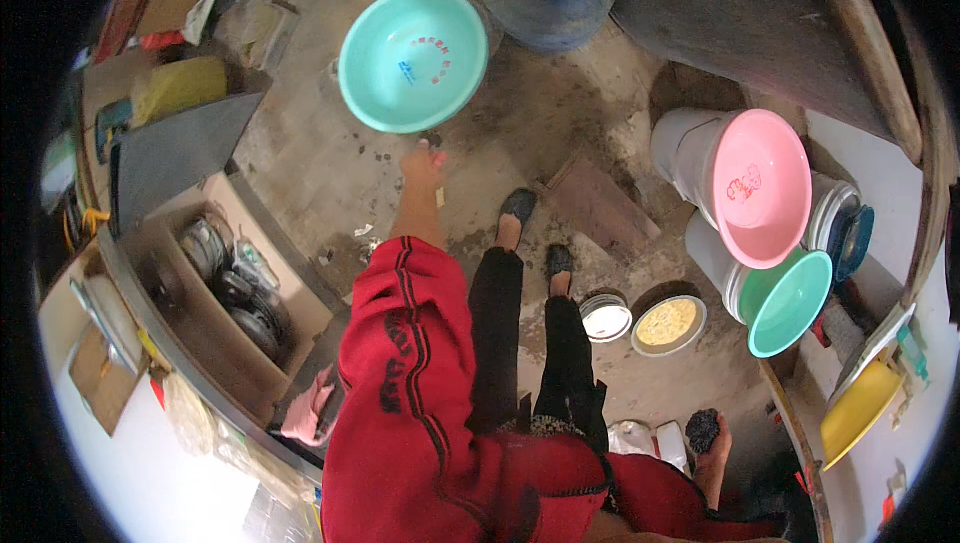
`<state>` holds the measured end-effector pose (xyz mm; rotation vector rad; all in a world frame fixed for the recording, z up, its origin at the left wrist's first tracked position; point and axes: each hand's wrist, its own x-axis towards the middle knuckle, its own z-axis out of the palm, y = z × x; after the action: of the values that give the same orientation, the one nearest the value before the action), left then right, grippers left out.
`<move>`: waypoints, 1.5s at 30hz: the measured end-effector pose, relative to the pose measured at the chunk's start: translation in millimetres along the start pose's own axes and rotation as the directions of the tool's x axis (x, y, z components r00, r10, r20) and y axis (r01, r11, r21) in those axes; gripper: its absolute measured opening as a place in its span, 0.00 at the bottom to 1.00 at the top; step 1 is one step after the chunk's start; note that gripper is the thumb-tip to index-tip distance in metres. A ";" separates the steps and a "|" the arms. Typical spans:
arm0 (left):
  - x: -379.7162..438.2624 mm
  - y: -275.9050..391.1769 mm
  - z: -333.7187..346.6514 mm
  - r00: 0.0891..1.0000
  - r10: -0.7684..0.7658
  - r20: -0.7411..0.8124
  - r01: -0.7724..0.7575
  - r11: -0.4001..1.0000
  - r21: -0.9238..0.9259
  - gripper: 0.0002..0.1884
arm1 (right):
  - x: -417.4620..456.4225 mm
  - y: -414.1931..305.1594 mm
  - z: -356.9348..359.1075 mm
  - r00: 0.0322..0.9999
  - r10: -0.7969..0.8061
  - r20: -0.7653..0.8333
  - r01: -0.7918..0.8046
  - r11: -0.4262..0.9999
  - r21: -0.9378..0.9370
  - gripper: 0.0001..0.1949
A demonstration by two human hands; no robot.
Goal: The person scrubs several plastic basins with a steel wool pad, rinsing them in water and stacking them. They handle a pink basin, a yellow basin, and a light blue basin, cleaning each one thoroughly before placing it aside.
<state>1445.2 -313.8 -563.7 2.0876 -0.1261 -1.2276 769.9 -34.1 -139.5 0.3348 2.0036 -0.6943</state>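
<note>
My left hand point(424, 162) reaches down over the floor, just below the near rim of a turquoise plastic basin point(405, 55). Its fingers are drawn together beside a small dark lump point(431, 139); whether they grip it is unclear. Several dark bits point(367, 149) lie on the floor left of this hand. Out to the right, my right hand point(716, 447) holds a rough, dark clump point(703, 430) whose material I cannot make out. Beside that hand are a white object point(671, 444) and a pale plastic bag point(631, 439).
A large blue water jug point(551, 10) stands beyond the basin. To the right, a pink basin point(761, 190) and a green basin point(791, 303) sit on buckets. By my feet are a bowl of yellowish contents point(667, 324) and a white-topped container point(606, 319). An open cabinet point(225, 288) stands left.
</note>
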 end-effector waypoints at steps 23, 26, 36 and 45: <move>167.3 2.4 -32.2 0.955 -0.293 -0.047 0.264 0.912 -0.313 0.17 | -15.5 -34.7 147.7 0.999 -0.054 -0.009 0.052 0.992 -0.111 0.18; 177.5 7.5 -42.0 0.945 -0.321 -0.054 0.282 0.889 -0.360 0.17 | -23.2 -32.5 155.2 0.998 -0.058 0.000 0.058 0.994 -0.093 0.20; 103.2 97.5 -89.9 0.896 0.421 0.140 -0.431 0.753 0.497 0.18 | -34.6 -12.9 128.3 0.995 -0.100 0.016 0.100 0.995 0.008 0.16; -162.7 170.2 -131.9 0.983 -0.001 0.184 0.068 0.932 -0.357 0.32 | -47.6 5.2 101.6 0.981 -0.149 0.123 0.095 0.927 0.363 0.13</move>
<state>1504.9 -305.9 -300.6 1.6654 0.0540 -1.3478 868.2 -88.4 -139.2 0.3603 1.7629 -1.1347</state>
